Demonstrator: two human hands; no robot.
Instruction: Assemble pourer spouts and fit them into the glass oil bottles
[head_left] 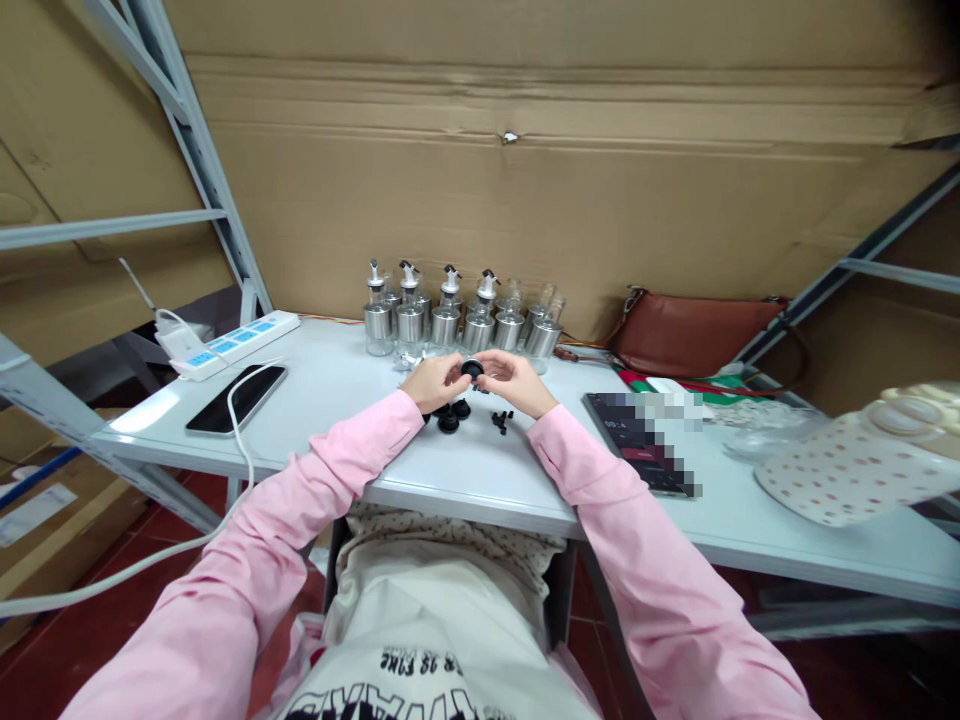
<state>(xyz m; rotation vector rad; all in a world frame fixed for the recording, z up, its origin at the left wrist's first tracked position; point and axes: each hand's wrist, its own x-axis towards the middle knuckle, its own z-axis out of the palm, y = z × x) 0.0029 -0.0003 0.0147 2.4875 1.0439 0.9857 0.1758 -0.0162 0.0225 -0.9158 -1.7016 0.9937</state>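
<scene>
My left hand point(436, 381) and my right hand point(514, 380) meet over the white table point(480, 470), both pinching a small round black cap point(472, 369) between their fingertips. Two more black caps point(452, 416) lie on the table just below my left hand. A few tiny black pieces point(502, 421) are scattered below my right hand. Behind my hands stands a row of several glass and steel dispenser bottles point(450, 322), some with pour spouts on top.
A phone point(237, 399) with a white cable lies at the left, near a white power strip point(234, 342). A dark booklet point(646, 440) lies at the right, a brown bag point(694, 332) behind it, a spotted cushion point(855, 462) far right. Cardboard lines the back.
</scene>
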